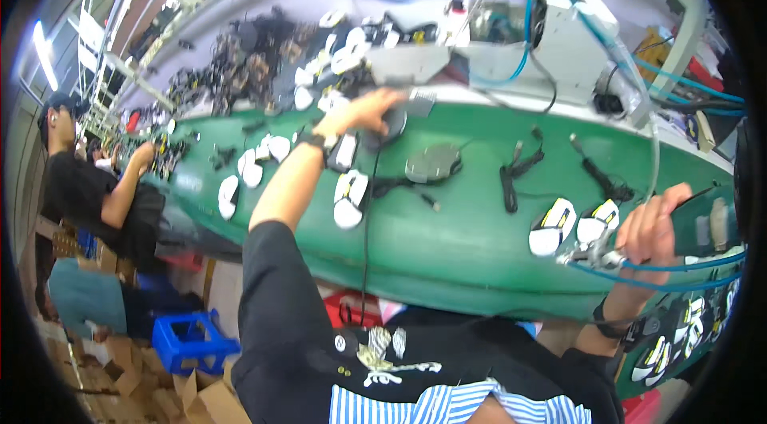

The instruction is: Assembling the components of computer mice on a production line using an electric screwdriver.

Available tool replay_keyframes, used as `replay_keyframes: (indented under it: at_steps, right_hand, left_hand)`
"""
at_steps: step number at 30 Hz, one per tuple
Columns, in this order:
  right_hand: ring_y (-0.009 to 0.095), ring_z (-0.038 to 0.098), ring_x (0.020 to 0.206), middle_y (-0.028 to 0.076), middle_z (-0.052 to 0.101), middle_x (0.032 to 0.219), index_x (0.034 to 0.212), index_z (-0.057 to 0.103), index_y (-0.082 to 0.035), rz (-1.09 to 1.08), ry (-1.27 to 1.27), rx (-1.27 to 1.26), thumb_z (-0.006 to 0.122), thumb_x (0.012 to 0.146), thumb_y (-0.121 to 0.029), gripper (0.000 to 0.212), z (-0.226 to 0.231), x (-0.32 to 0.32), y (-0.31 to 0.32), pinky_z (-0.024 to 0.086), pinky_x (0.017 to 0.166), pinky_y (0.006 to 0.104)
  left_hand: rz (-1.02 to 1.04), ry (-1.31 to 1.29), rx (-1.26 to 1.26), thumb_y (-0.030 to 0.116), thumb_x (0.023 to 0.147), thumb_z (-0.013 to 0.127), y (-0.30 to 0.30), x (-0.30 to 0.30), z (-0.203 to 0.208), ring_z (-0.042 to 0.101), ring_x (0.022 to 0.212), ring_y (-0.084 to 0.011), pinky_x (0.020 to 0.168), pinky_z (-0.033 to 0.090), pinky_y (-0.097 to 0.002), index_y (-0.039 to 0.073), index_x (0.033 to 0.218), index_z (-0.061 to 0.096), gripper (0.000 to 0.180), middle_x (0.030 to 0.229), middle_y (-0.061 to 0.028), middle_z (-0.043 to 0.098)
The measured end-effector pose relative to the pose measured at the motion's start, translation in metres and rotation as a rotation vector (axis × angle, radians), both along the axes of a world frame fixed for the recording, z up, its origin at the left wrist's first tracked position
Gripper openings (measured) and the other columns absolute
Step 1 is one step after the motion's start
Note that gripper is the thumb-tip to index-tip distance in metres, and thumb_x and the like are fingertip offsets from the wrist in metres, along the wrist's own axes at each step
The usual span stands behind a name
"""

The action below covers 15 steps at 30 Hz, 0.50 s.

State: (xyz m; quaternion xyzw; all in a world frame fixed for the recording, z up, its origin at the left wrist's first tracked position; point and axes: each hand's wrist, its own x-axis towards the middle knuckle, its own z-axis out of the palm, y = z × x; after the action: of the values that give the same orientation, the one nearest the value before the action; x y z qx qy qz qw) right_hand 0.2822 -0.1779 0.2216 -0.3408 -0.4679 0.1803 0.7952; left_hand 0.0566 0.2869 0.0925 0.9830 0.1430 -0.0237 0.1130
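My left hand point(369, 114) reaches to the belt's far side, thumb and fingers around a dark rounded object point(391, 130), perhaps a computer mouse. A thin black cable point(367, 240) runs down from near it. Closer to me lies a dark grey mouse point(434, 163) with a cord. On the right, my right hand point(649, 230) is closed around a silver air blow gun point(593, 253) fed by blue hoses. Just beyond its nozzle sit two white-and-black mice, one point(553, 227) left of the other point(598, 221). Another white mouse point(350, 199) rests below my left wrist.
A green conveyor belt point(447, 256) crosses in front of me. Bundled black cables point(519, 176) lie on it. Piled dark parts point(256, 52) fill the shelf behind. A co-worker point(96, 184) works at the left, near a blue stool point(192, 344). Blue hoses hang at the upper right.
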Motion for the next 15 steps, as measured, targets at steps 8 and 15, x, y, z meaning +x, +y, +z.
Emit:
replay_keyframes:
  at_steps: [8, 15]
  right_hand:
    - [0.007, 0.040, 0.039, 0.000, 0.040, 0.059, 0.094, 0.037, -0.005, -0.010, 0.109, -0.076, 0.065, 0.086, -0.012, 0.030, -0.010, -0.008, 0.015, 0.047, 0.044, 0.0260]
    - [0.006, 0.039, 0.041, 0.000, 0.040, 0.060, 0.093, 0.037, -0.005, 0.018, 0.097, -0.074, 0.060, 0.087, -0.009, 0.024, -0.001, -0.014, 0.017, 0.048, 0.046, 0.0261]
  left_hand:
    - [0.120, 0.157, -0.036, 0.016, 0.061, 0.081, -0.010, -0.014, 0.044, 0.062, 0.098, -0.0328, 0.088, 0.049, -0.0416, 0.010, 0.121, 0.059, 0.065, 0.102, -0.0187, 0.065]
    - [0.663, -0.591, -0.119, 0.022, 0.070, 0.081, -0.066, -0.054, 0.100, 0.063, 0.080, -0.0226, 0.071, 0.051, -0.0337, -0.002, 0.094, 0.053, 0.044, 0.090, -0.0141, 0.063]
